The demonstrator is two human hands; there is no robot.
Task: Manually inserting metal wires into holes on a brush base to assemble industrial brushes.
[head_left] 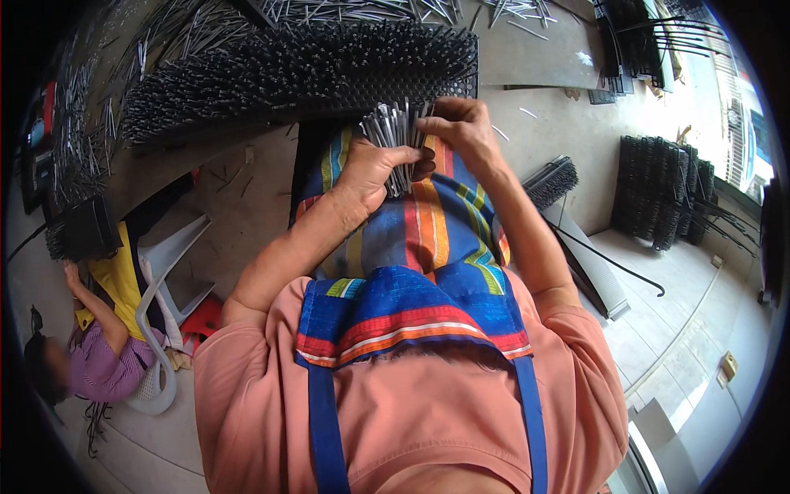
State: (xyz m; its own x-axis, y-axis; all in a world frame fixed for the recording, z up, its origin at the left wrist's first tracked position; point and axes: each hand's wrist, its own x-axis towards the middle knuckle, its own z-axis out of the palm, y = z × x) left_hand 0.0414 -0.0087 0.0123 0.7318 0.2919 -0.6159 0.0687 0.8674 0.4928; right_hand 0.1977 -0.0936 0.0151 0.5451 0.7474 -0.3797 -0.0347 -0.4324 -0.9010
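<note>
A bundle of thin grey metal rods (393, 132) stands roughly upright above my lap. My left hand (369, 171) is wrapped round its lower half, with the thumb across the front. At the bundle's upper right, my right hand (462, 125) pinches with thumb and forefinger on a rod at its edge; the exact grip is partly hidden. Just beyond both hands lies a long black perforated rack (471, 82), densely filled with dark upright rods (288, 74). Some holes at its right end show no rods.
Loose rods (206, 41) are strewn behind the rack. Stacked black racks (658, 189) stand on the right, near a rod-filled block (551, 183) and a hooked black bar (613, 263). At left, another person (115, 342) sits on a white chair (156, 370) beside a dark rack (86, 230).
</note>
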